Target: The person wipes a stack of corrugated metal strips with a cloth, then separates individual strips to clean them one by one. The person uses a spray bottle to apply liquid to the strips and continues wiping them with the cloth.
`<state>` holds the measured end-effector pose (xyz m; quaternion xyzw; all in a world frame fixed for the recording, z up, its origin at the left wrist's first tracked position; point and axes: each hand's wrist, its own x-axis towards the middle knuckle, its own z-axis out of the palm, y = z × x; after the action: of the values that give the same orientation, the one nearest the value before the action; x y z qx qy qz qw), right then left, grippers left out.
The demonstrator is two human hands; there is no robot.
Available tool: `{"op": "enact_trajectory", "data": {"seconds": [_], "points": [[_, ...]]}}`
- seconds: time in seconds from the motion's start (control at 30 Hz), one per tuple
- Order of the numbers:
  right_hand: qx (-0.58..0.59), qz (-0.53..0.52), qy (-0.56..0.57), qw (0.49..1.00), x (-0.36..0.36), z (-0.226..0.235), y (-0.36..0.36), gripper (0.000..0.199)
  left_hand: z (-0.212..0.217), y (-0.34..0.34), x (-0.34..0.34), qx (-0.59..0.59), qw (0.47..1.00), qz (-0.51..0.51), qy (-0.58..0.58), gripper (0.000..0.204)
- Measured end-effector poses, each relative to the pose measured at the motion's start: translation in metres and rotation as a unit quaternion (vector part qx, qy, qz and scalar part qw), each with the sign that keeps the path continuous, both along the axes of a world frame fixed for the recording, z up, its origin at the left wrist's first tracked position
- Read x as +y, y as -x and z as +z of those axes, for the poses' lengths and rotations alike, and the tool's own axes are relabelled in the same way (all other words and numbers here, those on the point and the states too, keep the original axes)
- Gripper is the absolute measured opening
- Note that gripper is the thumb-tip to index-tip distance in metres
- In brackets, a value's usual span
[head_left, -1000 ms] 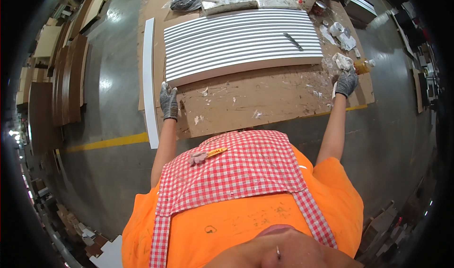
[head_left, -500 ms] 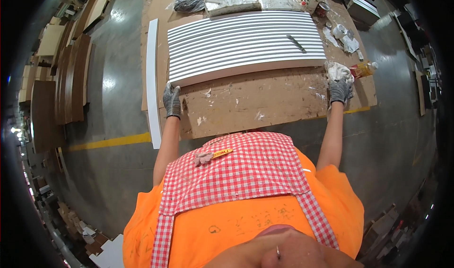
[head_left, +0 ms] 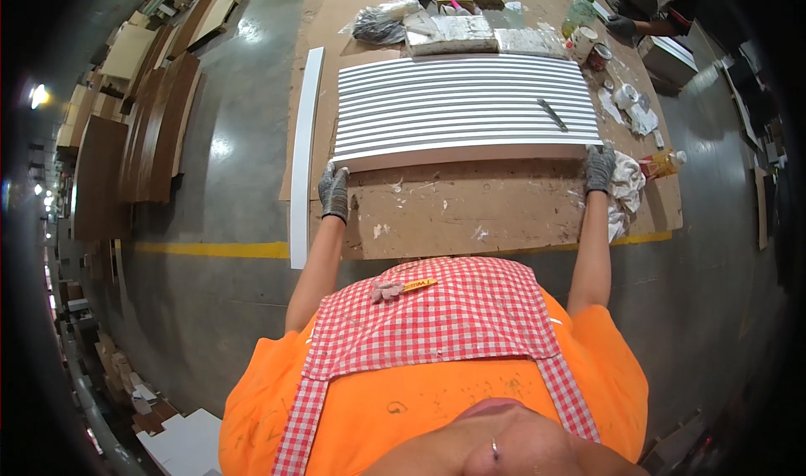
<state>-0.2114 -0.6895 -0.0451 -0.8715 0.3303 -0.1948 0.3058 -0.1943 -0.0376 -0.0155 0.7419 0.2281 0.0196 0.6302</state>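
Observation:
A row of long white strips [head_left: 466, 98] lies side by side on the worktable, with dark gaps between them. My left hand [head_left: 333, 192], in a grey knit glove, grips the left end of the nearest strip. At the other end of that strip, my gloved right hand [head_left: 599, 168] has its fingers closed round the corner. The fingertips of both hands are partly hidden. Across the strips near their right end rests a thin dark tool [head_left: 552, 115], its kind too small to make out. A crumpled white rag [head_left: 626, 180] lies just right of my right hand.
A single white strip [head_left: 304, 157] lies along the table's left edge, overhanging the front. Beyond the row are white-smeared blocks [head_left: 451, 36] and a plastic bag [head_left: 384, 24]. Cans [head_left: 599, 56] and an amber bottle [head_left: 662, 164] stand right. A co-worker's gloved hand [head_left: 621, 28] is far right.
My right hand has let go of the rag and moved left onto the nearest strip's right end. My left hand stays at the left end. The whole view has shifted.

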Motion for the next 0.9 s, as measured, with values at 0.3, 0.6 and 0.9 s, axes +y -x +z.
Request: {"op": "enact_trajectory", "data": {"seconds": [0.3, 0.6, 0.9], "points": [[0.078, -0.018, 0.156, 0.985, 0.030, 0.079, 0.067, 0.040, 0.027, 0.068, 0.022, -0.009, 0.998, 0.012, -0.065, 0.038], [0.319, 0.136, 0.154, 0.925, -0.011, 0.020, 0.072, 0.042, 0.024, 0.085, -0.010, 0.031, 0.997, 0.056, 0.051, 0.032], [-0.099, 0.150, -0.038, 0.983, 0.050, 0.080, 0.033, 0.030, 0.000, 0.089, 0.006, 0.012, 0.996, 0.078, 0.042, 0.028]]}}
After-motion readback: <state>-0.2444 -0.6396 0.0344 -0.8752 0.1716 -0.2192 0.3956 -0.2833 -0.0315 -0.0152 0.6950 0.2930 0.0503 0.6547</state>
